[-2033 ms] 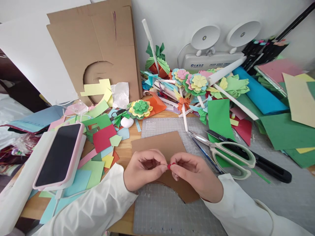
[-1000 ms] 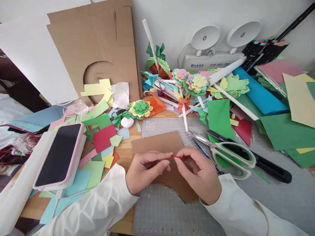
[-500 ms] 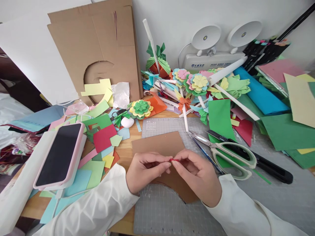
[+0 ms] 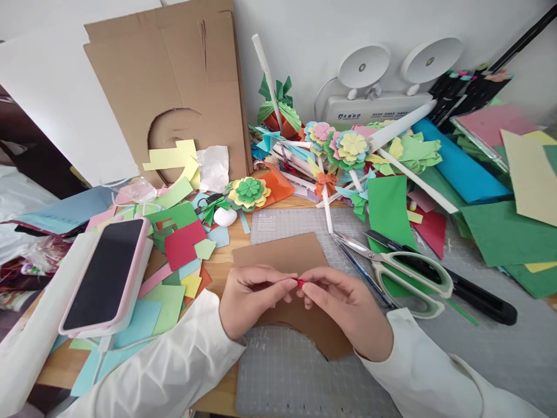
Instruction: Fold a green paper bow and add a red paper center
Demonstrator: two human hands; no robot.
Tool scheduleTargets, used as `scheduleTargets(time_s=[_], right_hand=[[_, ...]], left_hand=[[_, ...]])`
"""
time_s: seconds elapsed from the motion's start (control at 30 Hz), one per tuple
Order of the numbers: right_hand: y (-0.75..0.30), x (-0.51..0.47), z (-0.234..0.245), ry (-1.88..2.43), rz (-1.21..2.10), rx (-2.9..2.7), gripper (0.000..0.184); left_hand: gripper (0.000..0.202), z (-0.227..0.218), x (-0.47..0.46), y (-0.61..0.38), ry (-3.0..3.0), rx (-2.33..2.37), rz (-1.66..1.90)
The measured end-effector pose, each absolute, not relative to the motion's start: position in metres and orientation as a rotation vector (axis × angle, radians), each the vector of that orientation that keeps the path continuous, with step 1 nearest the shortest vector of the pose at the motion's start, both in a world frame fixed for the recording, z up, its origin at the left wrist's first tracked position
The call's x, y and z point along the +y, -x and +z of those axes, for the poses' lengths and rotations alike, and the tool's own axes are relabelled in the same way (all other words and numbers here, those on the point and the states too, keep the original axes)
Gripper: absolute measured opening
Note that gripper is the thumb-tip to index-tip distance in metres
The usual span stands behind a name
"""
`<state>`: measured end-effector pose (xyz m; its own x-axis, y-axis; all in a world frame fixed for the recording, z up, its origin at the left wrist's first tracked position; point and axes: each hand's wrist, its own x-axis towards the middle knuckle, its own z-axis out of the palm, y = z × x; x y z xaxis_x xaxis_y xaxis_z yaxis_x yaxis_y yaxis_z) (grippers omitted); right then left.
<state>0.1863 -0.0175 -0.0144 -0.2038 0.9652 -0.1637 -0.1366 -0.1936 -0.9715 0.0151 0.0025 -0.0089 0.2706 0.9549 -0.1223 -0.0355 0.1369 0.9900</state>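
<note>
Between my fingertips is a tiny red piece of paper [image 4: 300, 283], mostly covered by the fingers. My left hand [image 4: 255, 296] pinches it from the left with thumb and forefinger. My right hand [image 4: 343, 305] pinches its other side, so both hands meet at the piece. Below them a brown cardboard piece [image 4: 282, 249] with a curved cut edge lies on the grey cutting mat [image 4: 278, 371]. Scissors with pale green handles [image 4: 413, 284] rest right of my right hand, over a black utility knife [image 4: 483, 293] and beside a blue pen [image 4: 363, 273].
A phone in a pink case [image 4: 107, 276] lies at the left among coloured paper scraps [image 4: 183, 244]. Paper flowers [image 4: 250, 193] and rolled paper sticks [image 4: 326, 203] pile up at the back. Tall cardboard [image 4: 174, 69] leans on the wall. Green paper sheets [image 4: 513, 238] spread at the right.
Both hands have shifted slightly left, with the fingertips re-set around the red piece. The fingers below are curled a little differently. Everything else on the table stays as it was.
</note>
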Motion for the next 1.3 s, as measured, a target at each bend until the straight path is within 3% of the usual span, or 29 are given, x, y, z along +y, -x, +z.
scheduleTargets(time_s=[0.37,0.83,1.3], right_hand=[[-0.187,-0.020,-0.019,1.214,1.303,-1.310,0.009],[-0.189,-0.015,-0.017,1.101,1.655,-1.166,0.016],[-0.189,-0.015,-0.011,1.134,1.384,-1.298,0.016]], left_hand=[[0.016,-0.011,0.005,-0.013,-1.134,1.082,0.807],[0.019,-0.017,0.007,-0.010,-0.986,0.881,0.724],[0.012,-0.008,0.005,-0.015,-1.278,0.937,0.883]])
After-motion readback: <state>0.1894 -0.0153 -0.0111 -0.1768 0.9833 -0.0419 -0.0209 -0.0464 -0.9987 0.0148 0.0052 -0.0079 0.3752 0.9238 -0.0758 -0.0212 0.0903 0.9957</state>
